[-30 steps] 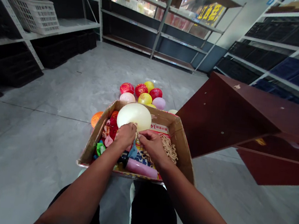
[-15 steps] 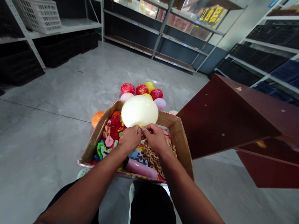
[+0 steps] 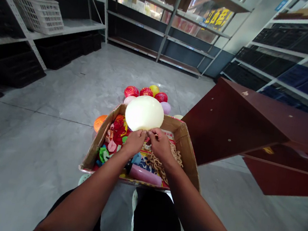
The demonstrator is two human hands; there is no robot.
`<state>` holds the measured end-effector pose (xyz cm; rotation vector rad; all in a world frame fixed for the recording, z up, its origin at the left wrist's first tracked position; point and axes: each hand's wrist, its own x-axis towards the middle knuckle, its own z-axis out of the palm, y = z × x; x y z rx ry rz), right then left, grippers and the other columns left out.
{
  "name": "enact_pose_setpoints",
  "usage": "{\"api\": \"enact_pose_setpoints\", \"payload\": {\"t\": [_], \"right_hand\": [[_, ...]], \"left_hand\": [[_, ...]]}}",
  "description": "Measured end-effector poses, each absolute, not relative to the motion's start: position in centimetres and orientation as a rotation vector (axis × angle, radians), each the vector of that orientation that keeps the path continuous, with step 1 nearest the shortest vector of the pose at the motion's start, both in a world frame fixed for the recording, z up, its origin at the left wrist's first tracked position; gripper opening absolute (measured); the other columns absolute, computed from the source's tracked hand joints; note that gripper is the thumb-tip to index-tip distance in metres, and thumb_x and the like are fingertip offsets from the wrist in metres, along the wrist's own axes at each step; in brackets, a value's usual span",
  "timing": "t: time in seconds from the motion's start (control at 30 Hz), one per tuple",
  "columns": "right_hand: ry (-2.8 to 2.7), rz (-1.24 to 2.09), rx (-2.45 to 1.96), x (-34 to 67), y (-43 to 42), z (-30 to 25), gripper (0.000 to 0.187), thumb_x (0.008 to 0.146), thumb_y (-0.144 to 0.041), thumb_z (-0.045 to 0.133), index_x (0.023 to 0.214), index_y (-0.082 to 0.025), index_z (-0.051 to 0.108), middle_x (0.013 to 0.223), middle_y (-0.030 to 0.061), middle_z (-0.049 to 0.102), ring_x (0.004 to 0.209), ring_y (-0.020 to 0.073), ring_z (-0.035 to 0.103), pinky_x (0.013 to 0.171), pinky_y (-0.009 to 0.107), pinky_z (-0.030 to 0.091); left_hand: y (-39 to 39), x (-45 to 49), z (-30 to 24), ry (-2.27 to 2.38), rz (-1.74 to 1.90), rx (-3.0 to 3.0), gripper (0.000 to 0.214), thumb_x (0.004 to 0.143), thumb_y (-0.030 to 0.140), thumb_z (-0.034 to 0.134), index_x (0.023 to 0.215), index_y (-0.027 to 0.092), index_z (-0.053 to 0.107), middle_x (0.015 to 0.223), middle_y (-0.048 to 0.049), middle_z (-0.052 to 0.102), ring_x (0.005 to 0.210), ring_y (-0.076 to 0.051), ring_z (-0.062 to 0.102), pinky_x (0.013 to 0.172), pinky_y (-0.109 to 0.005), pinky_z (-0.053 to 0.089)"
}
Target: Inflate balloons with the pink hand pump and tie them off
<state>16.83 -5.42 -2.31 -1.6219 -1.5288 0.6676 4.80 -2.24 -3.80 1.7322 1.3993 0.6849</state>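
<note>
A pale cream inflated balloon [image 3: 144, 112] hangs over the far side of an open cardboard box [image 3: 190, 156]. My left hand [image 3: 135, 140] is closed in a pinch at the balloon's near end, by its neck. Right beside it, my right hand [image 3: 159, 142] pinches the same spot; the neck itself is hidden by the fingers. Below my hands in the box lie limp red balloons [image 3: 118, 125], green uninflated balloons [image 3: 104, 154], a pink-purple balloon pump [image 3: 146, 175] and a heap of tan ring-like links [image 3: 156, 164].
Inflated red balloons [image 3: 132, 91], a lilac balloon [image 3: 166, 107] and an orange balloon [image 3: 99, 123] rest on the floor around the box. A dark red wooden panel piece [image 3: 227, 121] stands close on the right. Metal shelves [image 3: 164, 35] line the back, with a white basket [image 3: 39, 13] at left.
The balloon has risen very slightly in view. Both hands stay together at its neck, with only small finger movements.
</note>
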Motion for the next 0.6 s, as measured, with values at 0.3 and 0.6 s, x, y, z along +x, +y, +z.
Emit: {"api": "enact_pose_setpoints", "payload": {"t": [0.3,0.6], "right_hand": [[-0.995,1.197,-1.473,17.19,-5.12,-2.15,0.024,0.063,-0.038,0.071,0.073,-0.019,0.059,0.060,-0.0036,0.057,0.047,0.0098,0.050,0.036,0.019,0.034],[-0.943,1.232,-1.500,17.50,-4.88,-2.03,0.021,0.058,-0.031,0.072,0.069,-0.018,0.060,0.062,-0.0037,0.058,0.051,0.0089,0.049,0.039,0.019,0.036]], "left_hand": [[-2.33,4.48,-3.56,1.294,0.729,1.753,0.037,0.091,0.034,0.031,0.080,0.016,0.061,0.080,-0.0075,0.064,0.076,-0.019,0.057,0.071,-0.030,0.040],[-1.99,4.28,-4.42,1.075,0.756,1.727,0.041,0.092,0.040,0.030,0.083,0.015,0.061,0.081,-0.0066,0.064,0.075,-0.018,0.056,0.066,-0.028,0.041]]}}
